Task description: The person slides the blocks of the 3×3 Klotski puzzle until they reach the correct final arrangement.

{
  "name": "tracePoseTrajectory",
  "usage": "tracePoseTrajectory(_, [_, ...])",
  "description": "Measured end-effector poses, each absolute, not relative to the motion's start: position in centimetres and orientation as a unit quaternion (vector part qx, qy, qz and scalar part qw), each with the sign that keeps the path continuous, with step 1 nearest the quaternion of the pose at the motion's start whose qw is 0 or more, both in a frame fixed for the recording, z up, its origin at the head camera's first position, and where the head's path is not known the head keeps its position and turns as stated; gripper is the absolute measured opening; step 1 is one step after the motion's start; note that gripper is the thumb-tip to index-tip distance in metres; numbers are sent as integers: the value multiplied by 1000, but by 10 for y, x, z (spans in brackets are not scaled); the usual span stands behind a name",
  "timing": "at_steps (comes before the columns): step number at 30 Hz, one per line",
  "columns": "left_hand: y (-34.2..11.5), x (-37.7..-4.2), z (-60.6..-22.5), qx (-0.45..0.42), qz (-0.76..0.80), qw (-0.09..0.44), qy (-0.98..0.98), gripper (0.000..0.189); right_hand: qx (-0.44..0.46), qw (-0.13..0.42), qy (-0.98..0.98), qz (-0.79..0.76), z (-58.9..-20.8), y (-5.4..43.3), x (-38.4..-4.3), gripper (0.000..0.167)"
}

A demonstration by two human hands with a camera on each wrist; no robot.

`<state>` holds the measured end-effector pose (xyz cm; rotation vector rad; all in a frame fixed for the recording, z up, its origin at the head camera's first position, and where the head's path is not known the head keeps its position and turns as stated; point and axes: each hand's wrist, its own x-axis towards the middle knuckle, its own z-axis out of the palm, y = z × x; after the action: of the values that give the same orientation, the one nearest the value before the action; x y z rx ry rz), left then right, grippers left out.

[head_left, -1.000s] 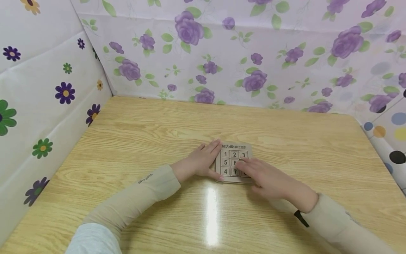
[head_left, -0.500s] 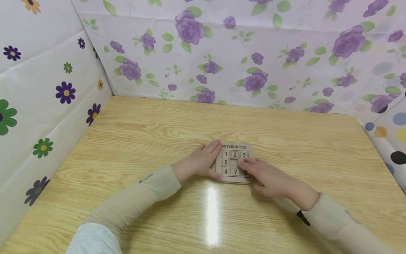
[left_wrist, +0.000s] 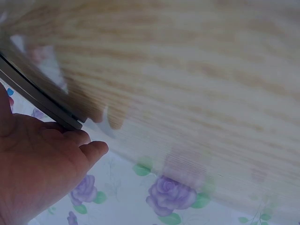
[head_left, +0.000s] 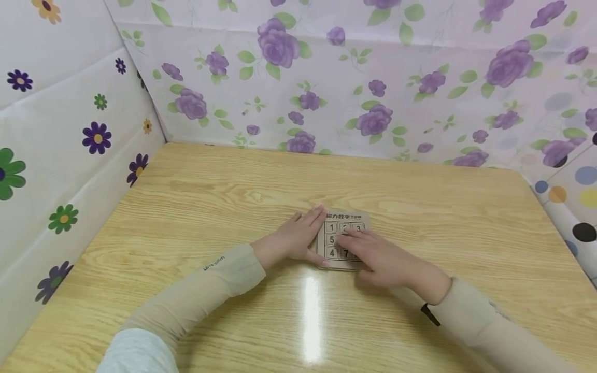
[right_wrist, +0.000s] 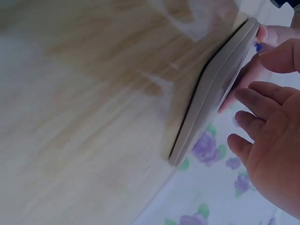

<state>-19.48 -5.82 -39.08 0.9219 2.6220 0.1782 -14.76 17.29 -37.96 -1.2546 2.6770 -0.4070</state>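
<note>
A flat sliding number puzzle [head_left: 342, 265] lies on the wooden table, with numbered tiles and a line of printed characters along its top. My left hand [head_left: 296, 238] lies along its left edge, fingers near the upper corner and thumb at the lower one. Over the tiles, my right hand [head_left: 387, 259] reaches in from the right with extended fingertips at the middle row. Tiles 1, 5 and 4 show in the left column; the fingers hide the centre and much of the right column. In the right wrist view, the puzzle's side [right_wrist: 206, 103] shows beside my fingers [right_wrist: 248, 124].
The wooden table [head_left: 224, 186] spreads around the puzzle, with a bright light reflection [head_left: 311, 316] in front of it. A purple-flowered cloth [head_left: 326, 77] hangs behind. Another cloth with coloured flowers [head_left: 60, 129] hangs at the left, and a dotted one [head_left: 578, 207] at the right.
Tile 6 was in the centre under the right fingertips, then a gap showed there as the fingers shifted slightly right. Now the right hand has moved back left over the centre. The left hand stays put.
</note>
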Motion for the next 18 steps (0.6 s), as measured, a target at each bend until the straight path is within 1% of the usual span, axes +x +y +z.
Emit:
tracePoseTrajectory(7, [-57,-194,-391,327,68,177,926,120,-417,104,893,-134,-383,162,-150,64])
tracePoseTrajectory(18, [-58,-196,-394,324,64,177,927,121,-398,97,904,-124,-385,181,-148,62])
